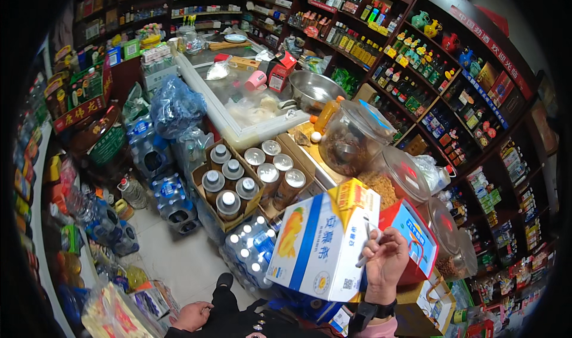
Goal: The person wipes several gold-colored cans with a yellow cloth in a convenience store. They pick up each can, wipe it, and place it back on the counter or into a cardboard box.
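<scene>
My right hand, with a dark band on its wrist, is closed on the light plastic handle of a white, blue and yellow drink carton. The carton is tilted and stands before the jars, beside a red and blue gift box. My left hand is low at the left of my dark clothes, its fingers curled, nothing visible in it. Near it lies a plastic-wrapped pack. Beyond the carton are an open box of capped bottles and a box of cans.
Shrink-wrapped bottle packs stand on the tiled floor. A glass-topped freezer bears a steel basin and a pink mug. Large clear jars line the right counter, before shelves of bottles.
</scene>
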The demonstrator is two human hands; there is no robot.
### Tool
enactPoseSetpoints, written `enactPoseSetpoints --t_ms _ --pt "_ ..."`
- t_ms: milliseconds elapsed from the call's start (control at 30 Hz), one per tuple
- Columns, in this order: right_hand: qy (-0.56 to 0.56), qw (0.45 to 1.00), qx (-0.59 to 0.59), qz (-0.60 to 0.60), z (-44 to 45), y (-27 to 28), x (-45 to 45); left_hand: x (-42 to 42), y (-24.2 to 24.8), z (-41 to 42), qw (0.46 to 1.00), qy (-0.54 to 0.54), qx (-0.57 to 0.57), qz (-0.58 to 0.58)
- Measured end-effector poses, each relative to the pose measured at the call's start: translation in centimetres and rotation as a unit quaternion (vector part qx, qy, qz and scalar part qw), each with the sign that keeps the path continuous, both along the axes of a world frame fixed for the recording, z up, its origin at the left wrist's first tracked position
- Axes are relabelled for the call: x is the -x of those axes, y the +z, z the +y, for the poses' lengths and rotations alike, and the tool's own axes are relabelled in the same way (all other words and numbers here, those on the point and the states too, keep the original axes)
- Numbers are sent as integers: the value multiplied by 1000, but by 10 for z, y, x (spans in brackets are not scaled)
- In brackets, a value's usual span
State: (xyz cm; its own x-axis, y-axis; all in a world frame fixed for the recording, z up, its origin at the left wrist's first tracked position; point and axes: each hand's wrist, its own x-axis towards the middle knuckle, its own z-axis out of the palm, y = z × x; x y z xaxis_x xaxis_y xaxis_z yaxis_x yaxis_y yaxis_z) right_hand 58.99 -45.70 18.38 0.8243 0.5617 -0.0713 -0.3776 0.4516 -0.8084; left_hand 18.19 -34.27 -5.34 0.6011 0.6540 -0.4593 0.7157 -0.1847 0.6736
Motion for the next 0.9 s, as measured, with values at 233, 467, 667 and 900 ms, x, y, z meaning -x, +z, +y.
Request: enactPoseSetpoints --t_ms 233,467,667,900 --pt "-115 993 7 29 96 1 -19 17 -20 89 999 -30 18 -2" --pt "-169 984 42 30 147 -33 -47 4 2 116 998 -25 51 23" --pt "-228 971 69 0 159 -94 -99 1 2 135 996 -34 50 66" --pt "-237 969 61 -15 195 -84 -93 18 -46 138 991 -75 51 94"
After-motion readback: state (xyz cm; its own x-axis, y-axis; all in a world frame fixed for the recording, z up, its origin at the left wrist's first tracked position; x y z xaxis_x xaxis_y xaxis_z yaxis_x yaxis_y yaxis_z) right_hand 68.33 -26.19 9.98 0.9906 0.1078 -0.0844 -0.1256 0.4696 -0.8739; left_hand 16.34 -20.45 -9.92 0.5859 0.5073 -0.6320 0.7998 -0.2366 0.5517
